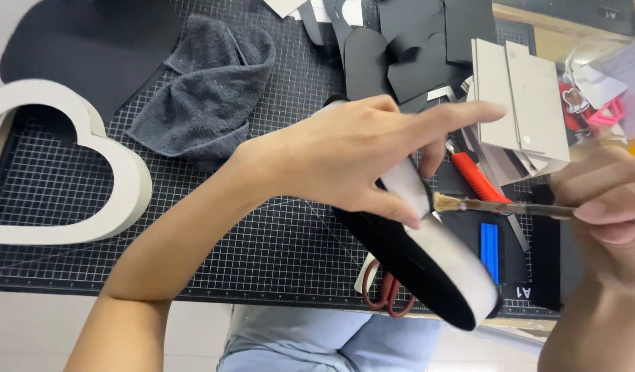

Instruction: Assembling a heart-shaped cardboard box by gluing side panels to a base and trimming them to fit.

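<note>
My left hand [359, 155] reaches across from the left and grips a curved band [441, 262], white outside and black inside, held above the cutting mat. Thumb and fingers pinch the band's upper part. My right hand [607, 207] at the right edge holds a thin brush [496, 205] whose pale bristles touch the band's white face just beside my left thumb.
A gridded black cutting mat [248, 227] covers the table. On it lie a white heart-shaped frame [118, 179], a grey towel [207, 96], black cut pieces [414, 48], grey card sheets [524, 96], a red utility knife [477, 178] and red-handled scissors [386, 296].
</note>
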